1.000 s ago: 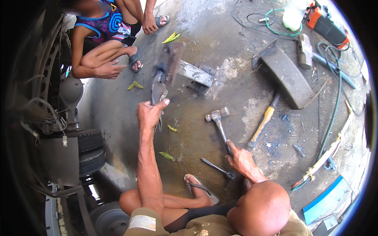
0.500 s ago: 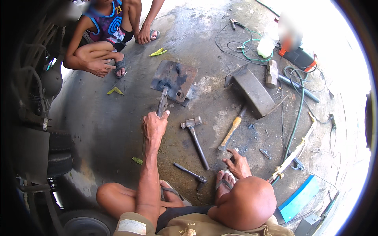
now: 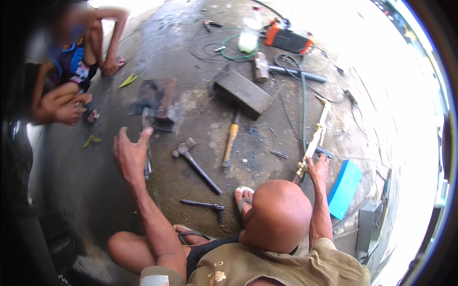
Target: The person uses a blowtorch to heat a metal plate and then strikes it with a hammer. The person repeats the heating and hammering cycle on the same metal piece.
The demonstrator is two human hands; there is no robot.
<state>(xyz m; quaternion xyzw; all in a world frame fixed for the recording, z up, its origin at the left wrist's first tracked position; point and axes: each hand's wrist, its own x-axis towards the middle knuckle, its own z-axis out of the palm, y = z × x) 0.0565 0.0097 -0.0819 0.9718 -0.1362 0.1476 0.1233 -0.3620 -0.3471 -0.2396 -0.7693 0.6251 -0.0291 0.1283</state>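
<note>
My left hand point(image 3: 131, 155) is open, thumb and fingers apart, just beside a pair of locking pliers point(image 3: 147, 157). The pliers' far end meets a rusty, dark-stained metal plate point(image 3: 160, 93) lying on another metal piece. My right hand point(image 3: 318, 170) reaches over my right knee to the brass valves of a cutting torch point(image 3: 313, 138). Its thumb and fingers look apart, with the thumb side at the torch and the fingertips by a small dark-blue tool point(image 3: 324, 152). A ball-peen hammer point(image 3: 198, 165) and a ratchet wrench point(image 3: 202, 205) lie between my hands.
A wooden-handled tool point(image 3: 231, 143) lies beside a steel channel piece point(image 3: 243, 93). Beyond are a sledgehammer point(image 3: 261, 67), a bottle point(image 3: 248, 40), an orange-black welding machine point(image 3: 288, 38) and hoses. A blue panel point(image 3: 345, 189) lies at right. Another person point(image 3: 71, 90) squats at far left.
My left hand has let go of the locking pliers, which now lie down. My right hand has moved right, from beside my foot to the cutting torch. The view has shifted right.
</note>
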